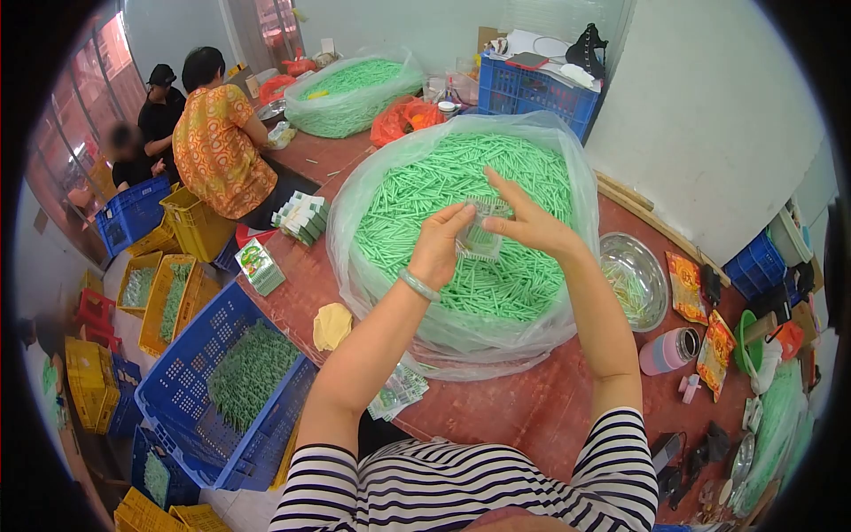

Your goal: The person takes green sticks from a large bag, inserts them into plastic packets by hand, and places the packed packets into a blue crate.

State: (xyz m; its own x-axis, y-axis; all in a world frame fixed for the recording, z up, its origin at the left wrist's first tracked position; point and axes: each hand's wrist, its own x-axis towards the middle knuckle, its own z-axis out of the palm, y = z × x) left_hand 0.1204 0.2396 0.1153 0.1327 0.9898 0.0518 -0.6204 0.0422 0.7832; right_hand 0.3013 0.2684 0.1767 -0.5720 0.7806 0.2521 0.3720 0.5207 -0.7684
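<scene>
In front of me a big clear plastic bag [567, 164] stands with its top spread wide, full of short light-green sticks [425, 204]. Above the sticks, my left hand [441, 241] pinches a small clear plastic packet [483, 232] with green showing through it. My right hand [534, 223] is beside the packet, fingers stretched out and apart, its thumb at the packet's near side; whether it presses on it I cannot tell. Flat printed packets [399, 393] lie under my left forearm, near a crumpled yellow cloth [332, 326].
Left of the table is a blue crate [177, 377] holding green bundles. Stacked small boxes [301, 217] stand at the table's left edge. To the right are a steel bowl [656, 275], a pink bottle [669, 352] and orange packets [687, 285]. Other people [222, 146] work at back left.
</scene>
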